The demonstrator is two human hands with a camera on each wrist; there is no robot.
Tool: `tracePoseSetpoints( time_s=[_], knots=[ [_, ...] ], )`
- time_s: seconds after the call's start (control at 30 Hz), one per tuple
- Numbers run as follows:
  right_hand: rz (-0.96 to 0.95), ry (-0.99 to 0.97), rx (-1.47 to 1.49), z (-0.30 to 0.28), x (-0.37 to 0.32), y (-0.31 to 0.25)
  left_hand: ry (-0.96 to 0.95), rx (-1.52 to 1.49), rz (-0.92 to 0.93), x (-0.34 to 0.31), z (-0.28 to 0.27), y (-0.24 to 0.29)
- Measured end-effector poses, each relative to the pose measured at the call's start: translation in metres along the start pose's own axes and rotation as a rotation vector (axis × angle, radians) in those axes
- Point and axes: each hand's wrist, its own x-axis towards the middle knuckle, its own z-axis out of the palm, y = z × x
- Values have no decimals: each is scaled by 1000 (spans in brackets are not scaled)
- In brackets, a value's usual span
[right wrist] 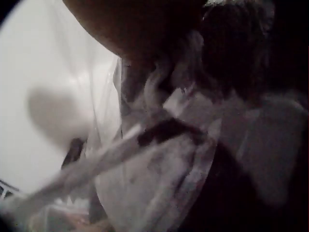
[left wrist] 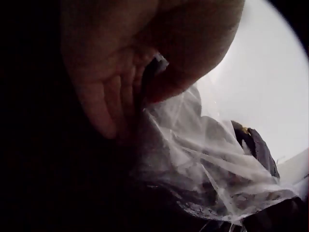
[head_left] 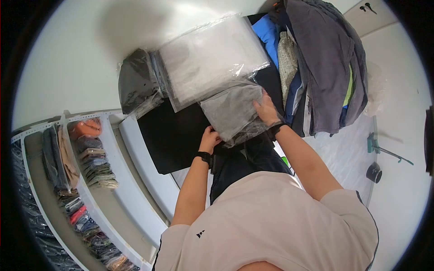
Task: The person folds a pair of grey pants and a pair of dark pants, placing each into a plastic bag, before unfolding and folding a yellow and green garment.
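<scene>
A folded grey garment (head_left: 233,108) in a clear plastic bag (head_left: 253,132) lies between the two hands in the head view, close to the person's body. My left hand (head_left: 209,139) pinches the bag's lower left corner, with thumb and fingers meeting on the crinkled plastic (left wrist: 186,140) in the left wrist view. At the right side, my right hand (head_left: 267,109) grips the bag's edge, thumb over the garment and some fingers hidden. The right wrist view shows the hand (right wrist: 145,29) dark above the bagged grey cloth (right wrist: 149,188).
A stack of clear plastic bags (head_left: 212,58) lies beyond the garment on a black surface (head_left: 169,140). Beside it stands a dark bagged garment (head_left: 138,81). Clothes, a grey jacket (head_left: 325,67) among them, are piled at right. Shelves (head_left: 97,198) with folded bagged clothes stand at left.
</scene>
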Motion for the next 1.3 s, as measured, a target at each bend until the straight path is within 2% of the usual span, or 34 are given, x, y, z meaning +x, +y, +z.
tracePoseSetpoints(
  time_s=[0.03, 0.07, 0.1, 0.13, 0.17, 0.2, 0.23, 0.27, 0.33, 0.37, 0.43, 0.47, 0.53, 0.57, 0.63, 0.67, 0.73, 0.77, 0.83, 0.87, 0.93, 0.97, 1.03, 1.17, 1.23, 1.3],
  knots=[
    [-72, 132, -259, -2, -8, -17, 1, 0, -2, -1, 2, 0],
    [-70, 131, -260, -5, -9, -27, 138, 60, 41, -5, 6, 1],
    [-113, 108, -443, -7, -11, -37, 275, 121, 85, -8, 11, 4],
    [-156, 84, -626, -7, -11, -42, 275, 121, 86, -12, 15, 9],
    [-156, 84, -626, -4, -10, -40, 323, 376, 105, -17, 19, 15],
    [-184, 121, -755, 1, -9, -37, 368, 632, 123, -21, 22, 19],
    [-212, 160, -883, 5, -8, -33, 369, 631, 124, -21, 26, 18],
    [-213, 159, -884, 7, -7, -28, 325, 819, 134, -22, 31, 17],
    [-420, 360, -915, 7, -8, -20, 212, 1106, 107, -26, 40, 19],
    [-423, 355, -917, 5, -12, -26, 213, 1101, 104, -33, 47, 27],
    [-500, 353, -840, -3, -28, -39, 78, 1076, -83, -44, 57, 39],
    [-500, 345, -843, -10, -39, -45, 76, 1070, -90, -46, 58, 38],
    [-469, 83, -540, -27, -58, -55, -14, 844, -169, -47, 58, 35],
    [-469, 73, -541, -29, -62, -57, -13, 838, -176, -47, 57, 32],
    [-269, -50, -530, -32, -67, -57, -105, 1034, -126, -47, 56, 24],
    [-265, -58, -530, -32, -65, -52, -107, 1032, -135, -46, 54, 20],
    [134, -420, -157, -30, -54, -36, -154, 922, -142, -44, 48, 8],
    [142, -423, -156, -25, -55, -23, -157, 922, -150, -41, 44, -2],
    [537, -646, 288, -16, -57, -4, -253, 716, -120, -38, 40, -13],
    [544, -648, 288, -14, -58, 1, -254, 714, -127, -39, 38, -15],
    [676, -728, 302, -11, -58, 8, -329, 642, -188, -42, 34, -13],
    [679, -730, 303, -3, -54, 22, -328, 641, -192, -45, 32, -11],
    [912, -590, 960, 13, -47, 37, -447, 495, -216, -53, 25, -9],
    [996, -526, 1100, 30, -48, 11, -504, 472, -211, -52, 15, -20],
    [971, -415, 1245, 33, -53, -10, -599, 489, -88, -53, 15, -22],
    [906, -409, 1316, 31, -59, -28, -616, 475, -84, -56, 20, -18]
  ],
)
